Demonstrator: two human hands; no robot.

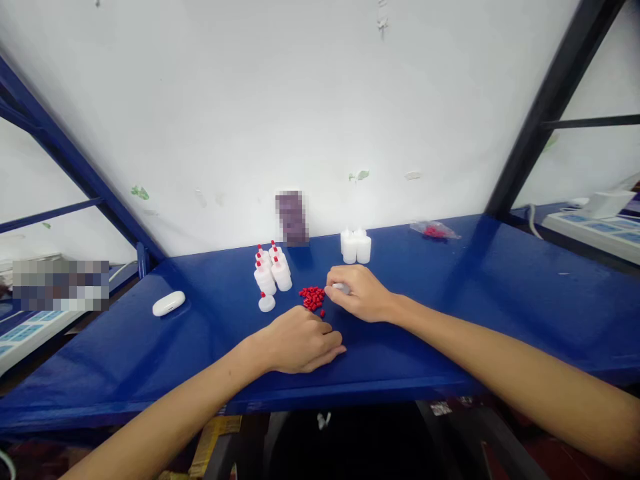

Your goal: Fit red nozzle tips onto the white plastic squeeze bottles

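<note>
My right hand (361,293) is closed around a small white piece (341,288), likely a bottle cap, just right of a pile of small red tips (312,297). My left hand (307,341) rests low over the table in front of the pile, its fingers bent together; whatever they hold, if anything, is hidden. Several white bottles with red tips (273,270) stand behind and to the left of the pile. A white cap with a red tip (267,303) lies in front of them. Behind my right hand stand several white bottles without red tips (355,247).
A white oval case (169,303) lies on the left of the blue table (215,333). A clear bag of red pieces (435,231) is at the back right. A blurred purple object (293,219) leans on the wall. Power strips show at both sides.
</note>
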